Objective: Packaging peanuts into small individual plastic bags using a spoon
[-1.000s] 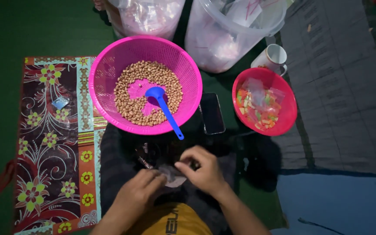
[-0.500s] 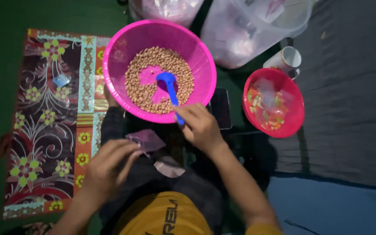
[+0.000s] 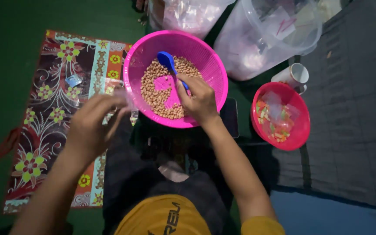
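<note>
The right hand (image 3: 199, 101) is clenched round the handle of the blue plastic scoop (image 3: 167, 60), whose bowl sits tipped up over the peanuts (image 3: 159, 93) at the far side of the pink colander (image 3: 214, 65); the left hand (image 3: 90, 126) pinches a small clear plastic bag (image 3: 129, 102) just outside the colander's near-left rim. The likeliest trouble is a spill — the bag is thin, limp film, blurred here, and I cannot tell whether its mouth is held open; a narrow or collapsed opening would send round, smooth nuts rolling off onto the patterned floral mat (image 3: 57, 109) or into the dark lap below. The scoop is shallow and slick, so an overloaded or tilted bowl would shed nuts on the way across. The colander is light perforated plastic resting partly on the person's leg, and the wrist pressing on its rim could tip it. A dark phone (image 3: 231, 119) lies just beside the colander, where stray nuts could land on it — the red bowl (image 3: 299, 130) of coloured sweets and the white mug (image 3: 299, 74) stand well apart
</note>
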